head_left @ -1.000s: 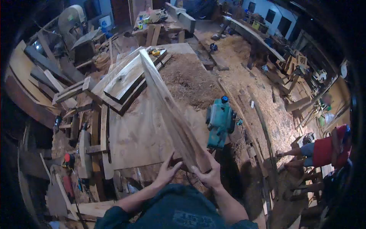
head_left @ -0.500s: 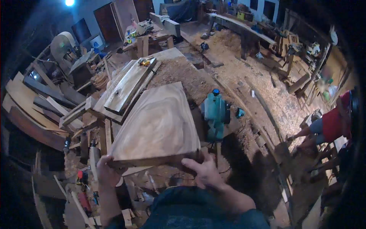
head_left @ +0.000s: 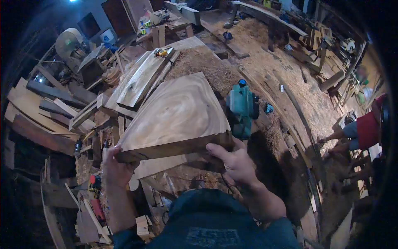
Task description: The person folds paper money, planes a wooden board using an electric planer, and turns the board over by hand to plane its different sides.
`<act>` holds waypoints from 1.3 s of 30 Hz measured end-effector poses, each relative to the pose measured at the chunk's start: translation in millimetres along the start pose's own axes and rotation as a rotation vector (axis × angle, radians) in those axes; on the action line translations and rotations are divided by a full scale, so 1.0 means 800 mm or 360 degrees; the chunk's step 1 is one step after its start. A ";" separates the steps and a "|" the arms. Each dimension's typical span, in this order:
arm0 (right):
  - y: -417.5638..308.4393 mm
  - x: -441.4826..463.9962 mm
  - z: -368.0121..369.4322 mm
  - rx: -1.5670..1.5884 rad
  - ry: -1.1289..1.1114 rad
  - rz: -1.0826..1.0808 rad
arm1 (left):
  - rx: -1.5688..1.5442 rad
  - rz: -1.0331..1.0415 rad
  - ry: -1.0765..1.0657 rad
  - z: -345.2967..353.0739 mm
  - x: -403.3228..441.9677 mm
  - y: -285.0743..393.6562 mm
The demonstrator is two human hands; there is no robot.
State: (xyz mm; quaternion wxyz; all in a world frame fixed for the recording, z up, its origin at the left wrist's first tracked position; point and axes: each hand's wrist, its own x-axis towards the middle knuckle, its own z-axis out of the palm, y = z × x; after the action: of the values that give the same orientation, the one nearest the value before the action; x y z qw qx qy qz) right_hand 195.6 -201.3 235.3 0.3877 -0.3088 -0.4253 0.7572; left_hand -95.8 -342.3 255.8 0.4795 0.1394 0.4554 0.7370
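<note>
A thick wooden board (head_left: 178,110) with swirling grain lies face up between my hands, its near edge raised towards me. My left hand (head_left: 119,168) grips its near left corner. At the near right corner my right hand (head_left: 234,162) is closed on the board, thumb on the near edge and fingers mostly hidden beneath. Just right of the board stands a teal power tool (head_left: 241,108). Thick planks (head_left: 143,81) lie beyond the board to the left, with a yellow tool (head_left: 161,52) at their far end.
A heap of wood shavings (head_left: 199,62) lies behind the board. Timber pieces (head_left: 45,112) are stacked at the left. A red tool (head_left: 95,182) lies low on the left. A person in red (head_left: 368,130) is at the right edge. A long bench (head_left: 269,15) stands at the back.
The board has turned from edge-on to face up, and my left hand has moved left to its corner. Since the last earlier frame, its near edge has risen and tilted slightly.
</note>
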 end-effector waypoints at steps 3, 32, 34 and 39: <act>-0.007 -0.005 0.008 0.0139 0.0036 0.0054 | 0.0020 0.0017 -0.0039 0.001 0.000 0.001; -0.011 0.017 0.007 -0.0542 0.0010 -0.0459 | -0.0192 -0.0881 -0.0163 -0.087 -0.023 -0.136; -0.007 0.013 0.023 -0.0597 -0.0120 -0.0655 | -0.0292 -0.1167 -0.0074 -0.028 -0.032 -0.174; 0.039 0.015 0.062 -0.1309 -0.0110 -0.1210 | -0.1188 -0.0931 -0.0831 -0.069 0.022 -0.294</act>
State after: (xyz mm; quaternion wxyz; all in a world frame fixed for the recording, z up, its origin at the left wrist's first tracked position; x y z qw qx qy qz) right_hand 139.6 -221.5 227.9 0.4668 -0.2345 -0.7795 0.3456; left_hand -3.8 -327.6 32.5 0.7788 0.0055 0.0482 0.6254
